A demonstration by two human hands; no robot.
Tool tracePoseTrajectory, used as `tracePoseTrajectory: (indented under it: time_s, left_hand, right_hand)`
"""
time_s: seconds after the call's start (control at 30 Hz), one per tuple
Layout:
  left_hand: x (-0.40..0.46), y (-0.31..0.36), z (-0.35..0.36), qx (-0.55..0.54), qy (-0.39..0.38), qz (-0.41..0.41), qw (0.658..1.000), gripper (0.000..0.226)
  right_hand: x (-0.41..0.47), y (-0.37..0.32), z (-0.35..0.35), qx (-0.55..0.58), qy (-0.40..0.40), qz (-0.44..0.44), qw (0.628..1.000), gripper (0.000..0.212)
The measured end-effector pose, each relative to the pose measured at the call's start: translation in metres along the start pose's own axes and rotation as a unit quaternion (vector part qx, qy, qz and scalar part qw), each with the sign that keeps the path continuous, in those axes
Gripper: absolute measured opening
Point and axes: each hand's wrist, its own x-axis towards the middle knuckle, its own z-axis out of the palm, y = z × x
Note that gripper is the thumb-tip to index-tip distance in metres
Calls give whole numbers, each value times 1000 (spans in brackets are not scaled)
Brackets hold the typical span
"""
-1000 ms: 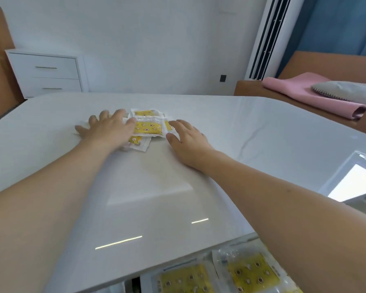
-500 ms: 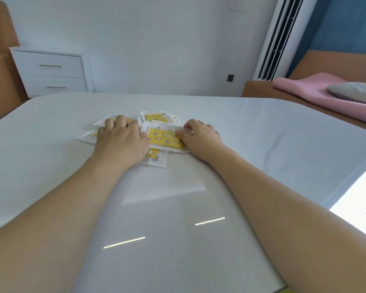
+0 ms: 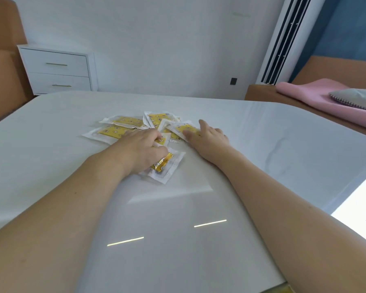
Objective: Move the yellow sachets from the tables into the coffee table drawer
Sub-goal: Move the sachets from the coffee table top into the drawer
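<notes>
The left hand (image 3: 142,151) pinched yellow, clear-edged plastic sachets (image 3: 123,125) on the glossy white counter (image 3: 262,132); the right hand (image 3: 207,138), fingers flat, pressed others. Bunching them tightly would have prevented slips.

There is one view only, from the camera on my head, so no second view shares anything with it. It looks forward and down across the white table (image 3: 251,161), its wide lens bending the far edge. My forearms enter from the bottom corners, large and close to the lens, and reach to my left hand (image 3: 142,149) and right hand (image 3: 207,138) near the middle of the frame, on the sachets (image 3: 123,127). Beyond the table it faces the wall (image 3: 167,45), with the drawers (image 3: 57,70) upper left and the sofa (image 3: 338,81) at right.
</notes>
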Motion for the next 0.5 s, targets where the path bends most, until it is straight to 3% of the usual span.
tracePoseTrajectory:
  time_s: [0.13,0.3,0.5]
  left_hand:
    - [-2,4,-4,-4,-45,-5,999,53]
    - [-4,16,-10,-16,-74,-4,997,47]
    - [-3,18,-7,-34,-115,-42,992,34]
  right_hand:
    - [2,1,-6,-20,-19,7,1000,78]
    - [5,8,-14,-18,-63,42,997,76]
    - [9,16,-13,116,-59,23,991,67]
